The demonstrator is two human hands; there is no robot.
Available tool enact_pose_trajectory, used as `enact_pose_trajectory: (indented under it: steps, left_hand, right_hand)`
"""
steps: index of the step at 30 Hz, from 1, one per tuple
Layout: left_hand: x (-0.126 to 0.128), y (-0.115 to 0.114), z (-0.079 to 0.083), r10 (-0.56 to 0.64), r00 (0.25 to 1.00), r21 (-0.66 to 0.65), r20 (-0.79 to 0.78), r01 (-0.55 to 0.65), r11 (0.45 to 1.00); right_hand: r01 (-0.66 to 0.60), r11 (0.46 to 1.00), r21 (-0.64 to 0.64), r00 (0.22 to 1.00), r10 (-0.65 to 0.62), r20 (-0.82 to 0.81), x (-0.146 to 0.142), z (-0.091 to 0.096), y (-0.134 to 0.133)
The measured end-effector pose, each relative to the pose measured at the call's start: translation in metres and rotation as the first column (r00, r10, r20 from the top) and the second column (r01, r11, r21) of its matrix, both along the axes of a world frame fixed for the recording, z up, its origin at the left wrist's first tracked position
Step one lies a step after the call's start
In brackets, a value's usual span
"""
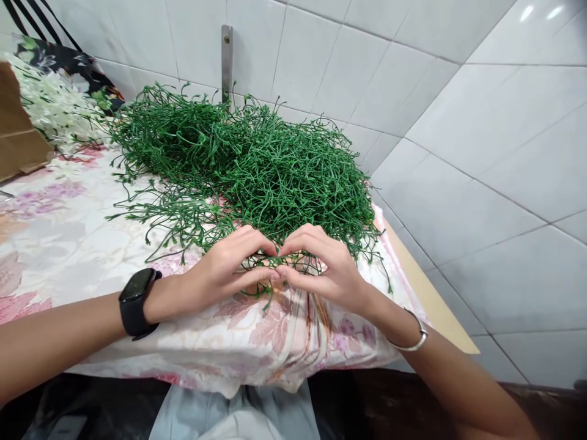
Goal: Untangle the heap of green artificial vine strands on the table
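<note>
Green stems (302,165) lie heaped on a flowered cloth (87,250) as, remotely, I watch the left hand (227,266) and right hand (337,269) arch fingertip to fingertip, whether pinching any I cannot tell, brown packaging (21,125) beside white flowers (62,107).

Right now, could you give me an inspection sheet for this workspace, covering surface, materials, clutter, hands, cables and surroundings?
Surface: floral cloth, creased near the front edge.
Job's things: green stems, heaped toward the wall, some loose nearer.
Clutter: white flowers and a brown paper item, far left.
Hands: left hand and right hand form a heart shape; fingers curved, each thumb apart from its forefinger.
Cables: nothing seen.
Surroundings: white tiled wall, metal strip.
</note>
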State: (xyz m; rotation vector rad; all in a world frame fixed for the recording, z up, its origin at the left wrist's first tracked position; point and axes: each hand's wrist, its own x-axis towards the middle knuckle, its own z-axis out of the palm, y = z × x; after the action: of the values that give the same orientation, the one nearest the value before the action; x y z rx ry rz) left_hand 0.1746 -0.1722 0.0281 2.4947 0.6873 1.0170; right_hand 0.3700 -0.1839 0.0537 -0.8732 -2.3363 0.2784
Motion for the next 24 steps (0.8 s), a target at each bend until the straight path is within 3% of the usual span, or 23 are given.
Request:
enact_pose_trajectory:
  steps: [9,18,24]
  left_hand:
    - [0.0000,-0.0016,0.0026,0.000,0.999,0.031,-0.041,0.001,1.000]
    - [-0.0029,0.0027,-0.0051,0.040,0.995,-0.002,-0.094,-0.041,0.999]
    - [-0.0013,-0.0003,-0.0031,0.121,0.988,0.011,-0.096,-0.121,0.993]
  right_hand:
    - [0.017,0.997,-0.077,0.999,-0.015,0.034,0.0012,-0.0024,0.0004]
    - [0.007,0.998,0.060,0.985,-0.017,0.169,0.0004,-0.0051,0.0051]
    - [0.072,0.981,0.182,0.962,-0.117,0.246,0.0007,-0.0098,0.0056]
